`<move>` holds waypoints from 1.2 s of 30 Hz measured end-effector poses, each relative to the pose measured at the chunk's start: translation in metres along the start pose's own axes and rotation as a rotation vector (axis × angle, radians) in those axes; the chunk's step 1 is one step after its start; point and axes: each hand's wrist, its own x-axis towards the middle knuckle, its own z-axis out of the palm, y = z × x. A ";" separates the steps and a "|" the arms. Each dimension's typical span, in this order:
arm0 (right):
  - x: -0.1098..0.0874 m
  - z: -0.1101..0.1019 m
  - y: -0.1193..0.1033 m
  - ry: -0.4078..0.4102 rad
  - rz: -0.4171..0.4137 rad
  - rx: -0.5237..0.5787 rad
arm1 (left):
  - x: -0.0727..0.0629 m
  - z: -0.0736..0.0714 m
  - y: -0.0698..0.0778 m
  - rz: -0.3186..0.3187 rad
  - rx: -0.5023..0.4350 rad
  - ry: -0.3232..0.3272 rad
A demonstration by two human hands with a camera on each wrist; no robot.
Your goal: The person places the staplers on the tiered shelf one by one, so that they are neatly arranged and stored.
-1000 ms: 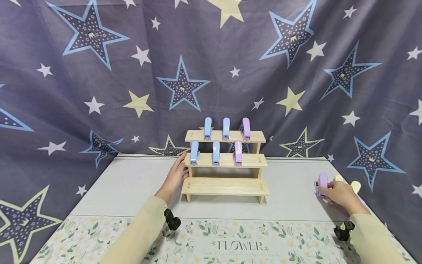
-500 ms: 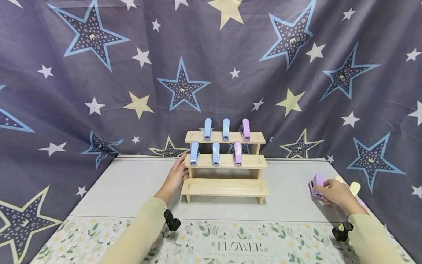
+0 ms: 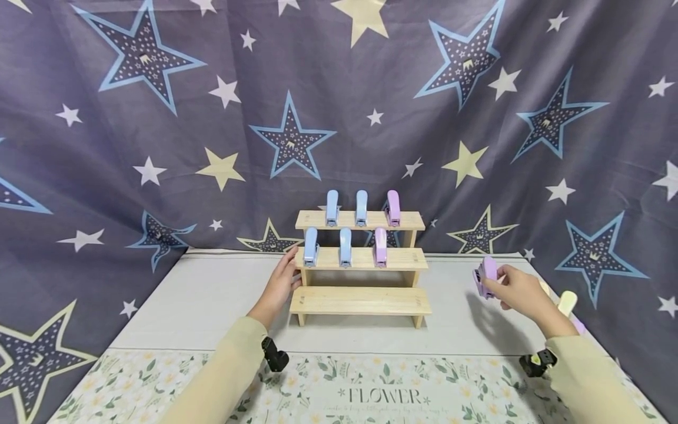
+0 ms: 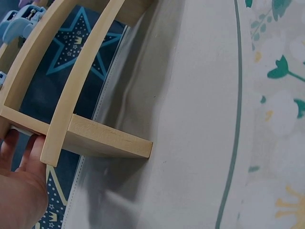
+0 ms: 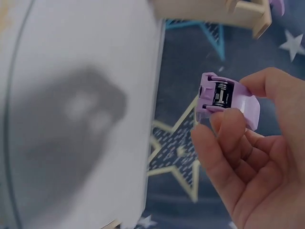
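My right hand (image 3: 521, 292) holds a purple stapler (image 3: 487, 275) above the white table, right of the stepped wooden stand (image 3: 360, 301). In the right wrist view the stapler (image 5: 245, 106) is pinched between thumb and fingers, its black-and-metal end showing. My left hand (image 3: 279, 287) grips the left end of the stand's middle shelf; in the left wrist view its fingers (image 4: 34, 155) go round the wood. On the top shelf stand two blue staplers (image 3: 361, 207) and a purple stapler (image 3: 393, 207). The middle shelf bears two more blue staplers (image 3: 345, 247) and a purple one. The bottom shelf is bare.
At the right edge, partly behind the right forearm, are a yellow stapler (image 3: 567, 302) and a purple item (image 3: 578, 324). A flower-print cloth (image 3: 392, 377) covers the table's front. A dark star-patterned curtain (image 3: 339, 88) hangs close behind the stand.
My right hand has lifted the purple stapler off the table and carried it left, toward the stand. The left hand has stayed at the stand.
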 end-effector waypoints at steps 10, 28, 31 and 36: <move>0.011 0.001 -0.053 0.029 -0.089 0.062 | -0.003 -0.001 0.003 -0.015 0.026 0.002; 0.044 0.032 -0.112 0.004 -0.180 0.132 | -0.012 0.003 0.020 -0.020 0.004 -0.028; 0.050 0.039 -0.116 -0.013 -0.163 0.129 | -0.016 0.003 0.027 -0.048 -0.008 -0.038; 0.060 0.048 -0.118 -0.012 -0.139 0.139 | -0.004 0.000 0.009 -0.047 -0.007 -0.023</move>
